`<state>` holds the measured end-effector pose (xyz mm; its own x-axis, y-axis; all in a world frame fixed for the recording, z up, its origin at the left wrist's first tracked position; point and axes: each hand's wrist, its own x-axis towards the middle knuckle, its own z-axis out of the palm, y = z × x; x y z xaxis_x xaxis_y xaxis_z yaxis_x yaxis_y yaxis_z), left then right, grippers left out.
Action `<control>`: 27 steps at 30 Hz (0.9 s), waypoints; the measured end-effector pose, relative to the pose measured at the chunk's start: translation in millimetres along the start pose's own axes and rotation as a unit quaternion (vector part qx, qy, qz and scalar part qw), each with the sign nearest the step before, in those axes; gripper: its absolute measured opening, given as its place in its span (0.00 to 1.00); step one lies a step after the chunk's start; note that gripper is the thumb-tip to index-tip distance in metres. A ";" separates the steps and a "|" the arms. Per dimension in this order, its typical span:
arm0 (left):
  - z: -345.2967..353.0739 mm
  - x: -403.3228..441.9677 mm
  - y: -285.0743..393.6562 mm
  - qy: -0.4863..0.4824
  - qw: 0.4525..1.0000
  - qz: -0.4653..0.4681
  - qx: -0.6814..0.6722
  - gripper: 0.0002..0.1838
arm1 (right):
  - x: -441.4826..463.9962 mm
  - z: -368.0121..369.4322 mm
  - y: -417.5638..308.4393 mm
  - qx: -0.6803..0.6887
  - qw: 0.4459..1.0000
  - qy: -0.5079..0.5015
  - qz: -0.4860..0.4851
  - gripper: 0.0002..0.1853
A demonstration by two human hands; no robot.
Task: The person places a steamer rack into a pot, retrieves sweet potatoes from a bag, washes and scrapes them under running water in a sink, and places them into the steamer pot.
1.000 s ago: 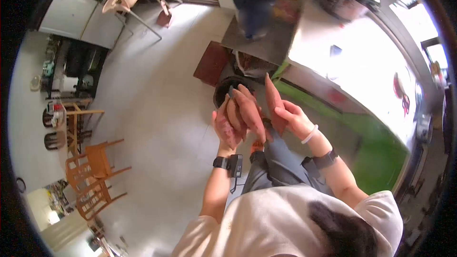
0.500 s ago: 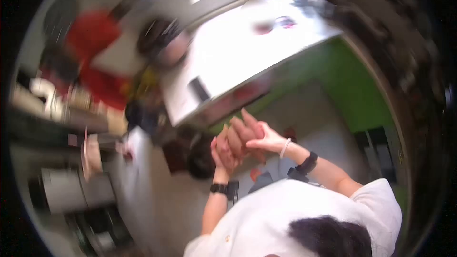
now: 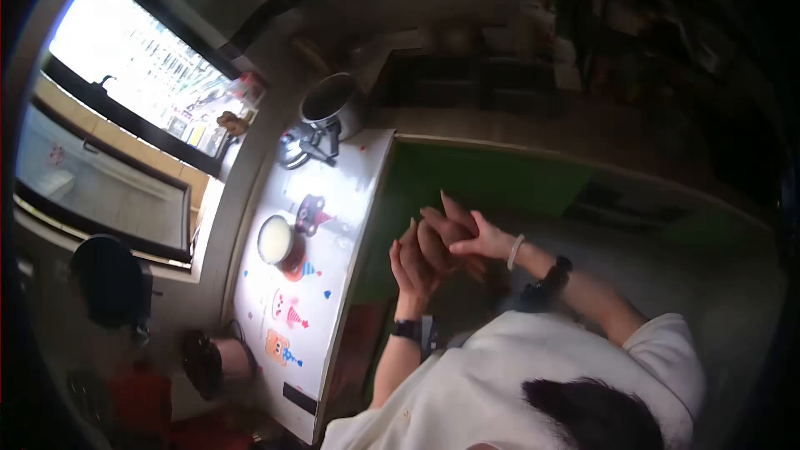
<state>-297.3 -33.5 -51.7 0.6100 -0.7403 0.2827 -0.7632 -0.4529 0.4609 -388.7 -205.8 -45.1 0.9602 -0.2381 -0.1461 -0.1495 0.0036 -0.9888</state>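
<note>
Several sweet potatoes (image 3: 431, 246) are bunched together between my hands, in front of my chest. My left hand (image 3: 408, 279) is wrapped round the lower left side of the bunch. On the right side my right hand (image 3: 486, 239), with a pale band at the wrist, grips a sweet potato with the thumb pressed over it. The tips of the sweet potatoes point up and to the left. Their lower ends are dark and partly hidden by my fingers.
The white counter (image 3: 325, 308) on the left bears a bowl of pale contents (image 3: 275, 239), a metal pot (image 3: 331, 102) and a dark phone-like slab (image 3: 299, 397). Behind it is a window (image 3: 142, 58). A green panel (image 3: 492, 183) lies beyond my hands.
The view has swung round to the right, from the open floor and chairs to the counter, window and sink area. My right hand's sweet potato has joined the bunch.
</note>
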 end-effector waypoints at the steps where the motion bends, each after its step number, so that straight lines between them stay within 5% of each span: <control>1: 6.4 28.5 5.4 0.074 0.922 0.086 0.371 0.30 | 17.7 -17.8 -2.7 0.002 1.000 0.021 -0.012 0.48; 4: 28.1 112.3 -1.8 0.003 0.998 0.056 0.015 0.30 | 56.5 -66.7 -26.0 0.005 0.993 0.079 -0.091 0.50; 5: 18.8 137.2 8.1 0.016 0.988 0.090 0.121 0.30 | 74.3 -82.3 -21.4 0.056 0.997 0.061 -0.004 0.51; 6: 18.9 161.5 4.7 0.028 0.928 0.145 0.341 0.31 | 97.9 -96.8 -5.7 0.084 0.995 0.057 -0.023 0.46; 7: 18.8 185.7 1.4 0.066 0.816 0.195 0.540 0.31 | 111.0 -108.1 -14.6 0.125 0.990 0.061 0.002 0.45; 9: 30.9 237.3 -21.2 0.109 0.305 0.243 0.914 0.31 | 144.8 -130.1 -36.8 0.208 0.977 0.042 0.002 0.42; 10: 35.9 262.9 -28.6 0.136 0.022 0.250 0.958 0.31 | 156.5 -140.1 -53.8 0.264 0.961 0.024 0.076 0.39; 12: 44.5 316.3 -42.2 0.171 -0.395 0.189 0.883 0.31 | 203.5 -158.7 -49.4 0.281 0.955 0.042 0.087 0.36; 16: 71.5 407.2 -106.3 0.288 -0.458 0.190 0.819 0.32 | 301.1 -186.2 -20.8 0.309 0.942 0.060 0.117 0.35; 18: 90.3 449.7 -119.4 0.216 -0.437 0.276 0.828 0.31 | 342.6 -202.4 -24.0 0.295 0.930 0.096 0.199 0.34; 20: 104.2 487.7 -142.3 0.252 -0.476 0.261 0.801 0.27 | 391.7 -213.2 8.2 0.346 0.910 0.085 0.213 0.36; 22: 107.1 524.0 -157.6 0.285 -0.068 0.429 0.855 0.26 | 428.0 -225.6 23.7 0.375 0.897 0.083 0.221 0.36; 24: 124.5 562.4 -173.2 0.278 -0.008 0.463 0.841 0.25 | 455.7 -233.7 34.8 0.377 0.893 0.105 0.225 0.37; 26: 164.6 579.7 -190.1 0.267 -0.306 0.396 0.824 0.24 | 470.6 -237.6 43.7 0.381 0.886 0.120 0.236 0.37; 27: 173.2 589.3 -199.5 0.290 -0.111 0.454 0.835 0.24 | 478.6 -244.2 47.7 0.379 0.885 0.125 0.242 0.37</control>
<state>177.5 -465.5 -122.8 -0.2134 -0.8930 -0.3962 0.9560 -0.1074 -0.2729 6.1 -556.8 -154.3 0.7311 -0.2373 -0.6397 -0.2369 0.7909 -0.5642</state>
